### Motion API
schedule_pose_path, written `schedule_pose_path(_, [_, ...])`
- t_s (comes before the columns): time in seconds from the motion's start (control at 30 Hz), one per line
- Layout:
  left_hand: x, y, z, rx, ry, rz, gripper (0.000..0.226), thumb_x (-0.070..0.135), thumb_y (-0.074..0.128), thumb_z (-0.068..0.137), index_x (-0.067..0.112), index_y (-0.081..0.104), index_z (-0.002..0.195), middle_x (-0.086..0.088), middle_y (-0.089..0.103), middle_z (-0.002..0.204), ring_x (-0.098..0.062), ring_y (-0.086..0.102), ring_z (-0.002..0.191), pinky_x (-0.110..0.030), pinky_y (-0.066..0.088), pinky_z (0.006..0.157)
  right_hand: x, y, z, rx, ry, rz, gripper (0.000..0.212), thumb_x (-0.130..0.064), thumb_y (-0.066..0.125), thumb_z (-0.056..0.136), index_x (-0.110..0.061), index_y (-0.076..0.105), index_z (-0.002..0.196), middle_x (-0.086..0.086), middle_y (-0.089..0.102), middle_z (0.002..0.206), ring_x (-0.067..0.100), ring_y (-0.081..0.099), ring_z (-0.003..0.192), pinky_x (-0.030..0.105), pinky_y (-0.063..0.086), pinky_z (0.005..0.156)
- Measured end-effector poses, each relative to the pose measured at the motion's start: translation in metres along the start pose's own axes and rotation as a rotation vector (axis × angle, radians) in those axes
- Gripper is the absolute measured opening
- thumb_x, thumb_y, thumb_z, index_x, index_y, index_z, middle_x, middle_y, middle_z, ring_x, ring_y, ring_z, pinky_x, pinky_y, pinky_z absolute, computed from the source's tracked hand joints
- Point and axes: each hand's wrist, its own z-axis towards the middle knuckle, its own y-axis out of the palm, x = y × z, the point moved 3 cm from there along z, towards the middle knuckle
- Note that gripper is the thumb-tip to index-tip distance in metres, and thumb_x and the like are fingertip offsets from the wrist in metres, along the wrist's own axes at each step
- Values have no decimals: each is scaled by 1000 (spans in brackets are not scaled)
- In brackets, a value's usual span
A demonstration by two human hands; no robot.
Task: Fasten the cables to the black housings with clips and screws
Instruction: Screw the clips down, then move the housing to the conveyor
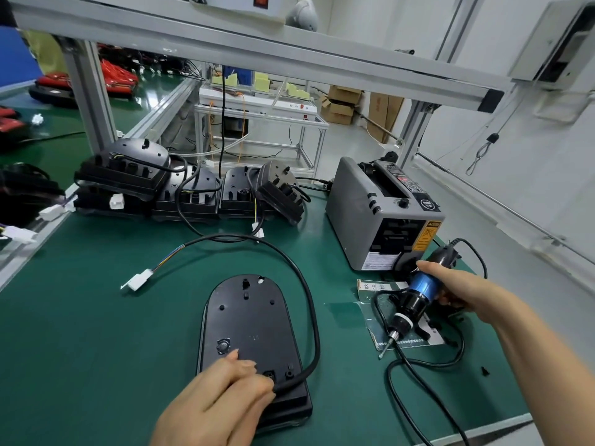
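1 black housing [248, 317] lies flat on the green mat [96, 349], directly before the person. The left hand [222, 400] pinches 1 cable [309, 304] against its near end, apparently to seat it for clamping. The right hand [457, 288] is wrapped round 1 electric screwdriver [415, 296], bit angled down, well apart from the housing. 1 loose screw [484, 370] lies nearby. At least 4 stacked housings [180, 191] wait behind.

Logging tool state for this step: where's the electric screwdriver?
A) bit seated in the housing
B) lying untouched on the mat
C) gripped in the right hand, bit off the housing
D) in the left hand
C: the right hand grips the blue screwdriver beside the grey dispenser, bit angled down clear of the black housing, where the left hand holds the cable end.
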Motion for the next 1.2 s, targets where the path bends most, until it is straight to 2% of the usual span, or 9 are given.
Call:
schedule_pose_path(0.13, [-7, 6, -2, 50, -16, -11, 23, 31, 53, 85, 24, 73, 77, 13, 61, 86, 2, 60, 92, -28, 50, 90, 2, -7, 3, -35, 28, -50, 53, -61, 56, 80, -8, 64, 76, 3, 58, 57, 18, 46, 56, 30, 32, 61])
schedule_pose_path(0.3, [-9, 8, -4, 55, -62, -136, 12, 43, 48, 90, 37, 56, 98, 22, 55, 96, 4, 59, 96, -20, 45, 96, -3, -9, 5, -93, 101, -190, 58, -67, 49, 81, -12, 64, 67, 1, 55, 53, 16, 39, 51, 30, 26, 57])
schedule_pose_path(0.43, [-5, 5, -3, 40, -39, -103, 10, 35, 52, 85, 35, 62, 89, 20, 58, 92, 0, 62, 94, -25, 47, 94, -5, -10, 6, -89, 139, -287, 64, -72, 49, 78, -10, 60, 69, 4, 53, 59, 18, 39, 55, 30, 26, 57])
schedule_pose_path(0.57, [-3, 2, 1, 18, -79, -112, 14, 36, 51, 84, 33, 64, 88, 15, 63, 88, -5, 65, 90, -30, 50, 89, -7, -12, 4, -109, 128, -319, 60, -67, 50, 82, -10, 59, 67, -1, 48, 48, 13, 38, 44, 24, 28, 47])
schedule_pose_path(0.67, [-3, 4, 0, 2, -66, -112, 16, 40, 49, 87, 34, 64, 89, 18, 62, 90, -1, 62, 93, -23, 47, 92, -7, -15, -2, -170, 115, -252, 61, -60, 48, 87, -17, 54, 45, -5, 37, 41, 9, 29, 33, 17, 22, 38])
schedule_pose_path(0.83, [-2, 4, 2, -52, -72, -95, 45, 53, 32, 96, 33, 70, 81, 18, 64, 88, 8, 53, 98, -6, 29, 103, 1, -22, -5, -81, 90, -389, 63, -66, 40, 87, -17, 51, 49, -7, 45, 43, 8, 35, 36, 21, 27, 48])
schedule_pose_path(0.93, [0, 2, 3, -16, -75, -128, 32, 53, 35, 95, 36, 61, 90, 22, 59, 91, 6, 56, 96, -9, 35, 101, 9, -23, -2, 0, 83, -441, 62, -70, 43, 83, -14, 60, 63, -3, 59, 60, 10, 49, 51, 24, 34, 52])
schedule_pose_path(1.03, [-2, 4, 2, 17, -56, -93, 26, 43, 43, 91, 35, 67, 82, 21, 54, 94, 6, 56, 96, -12, 37, 99, 10, -23, 1, 35, 81, -477, 66, -75, 42, 79, -14, 65, 68, -1, 66, 71, 12, 56, 64, 27, 38, 61])
schedule_pose_path(1.2, [-5, 3, 4, -33, -157, -98, 34, 59, 31, 93, 37, 56, 95, 24, 54, 93, 6, 57, 94, -23, 46, 90, 5, -24, -5, 90, 50, -501, 68, -75, 45, 79, -11, 67, 80, 2, 65, 78, 18, 59, 75, 32, 41, 74])
